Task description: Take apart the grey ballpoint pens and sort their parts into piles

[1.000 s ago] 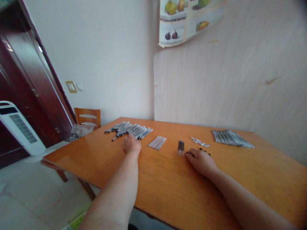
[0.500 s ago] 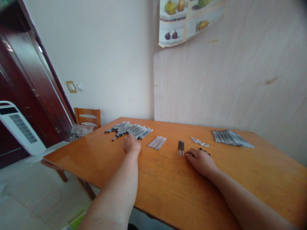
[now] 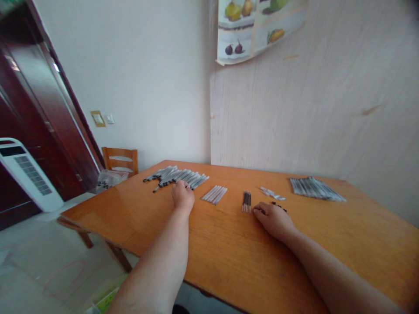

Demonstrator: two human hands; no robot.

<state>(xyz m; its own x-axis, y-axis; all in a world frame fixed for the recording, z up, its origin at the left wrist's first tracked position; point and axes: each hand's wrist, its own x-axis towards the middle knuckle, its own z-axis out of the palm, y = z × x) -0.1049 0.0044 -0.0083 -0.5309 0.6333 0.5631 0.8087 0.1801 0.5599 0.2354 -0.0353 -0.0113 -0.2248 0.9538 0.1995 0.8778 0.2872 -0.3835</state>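
Note:
My left hand (image 3: 183, 196) reaches to the near edge of a pile of clear pens with black ends (image 3: 180, 175). Its fingers are closed around the black end of a pen there, partly hidden by the hand. Resting on the table, my right hand (image 3: 272, 217) has curled fingers; something small and dark shows at them, too small to make out. Just left of it lies a short row of dark refills (image 3: 246, 201). Small black pieces (image 3: 278, 206) lie behind its knuckles. Between the hands is a row of clear empty barrels (image 3: 214, 195).
Small whitish clear pieces (image 3: 273, 193) lie beyond my right hand. A wide row of pens (image 3: 316, 189) sits at the right of the wooden table (image 3: 216, 248). Past the table's left end stand a chair (image 3: 120, 159) bearing a plastic bag (image 3: 111, 179), and a white appliance (image 3: 31, 174).
My left hand has shifted slightly up and right at the pen pile, its fingers now showing more. My right hand has not moved.

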